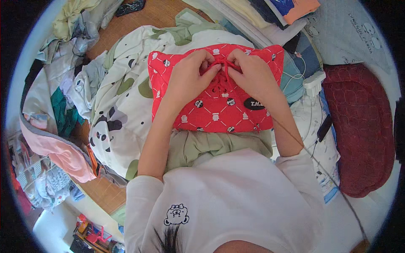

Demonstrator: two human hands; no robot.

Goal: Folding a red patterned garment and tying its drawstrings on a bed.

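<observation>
A red patterned fabric piece [207, 117], printed with white lines and small black-and-white figures, lies across the person's lap. Red cord [226, 68] is laced through eyelets near its upper middle. My left hand [193, 74] pinches the cord from the left, thumb against curled fingers. From the right, my right hand [251, 72] grips the same cord between thumb and fingers. The hands are close together, with loops and strands of cord between them. Part of the lacing is hidden by the fingers. A black oval patch with white letters shows beside my right wrist.
A panda-print quilt [126, 104] spreads beneath and to the left. Piled clothes [63, 91] lie further left on a brown mat [158, 12]. At right are a white power adapter [314, 83] with cables, a dark red quilted cushion [359, 129] and a grey printed cloth [341, 34].
</observation>
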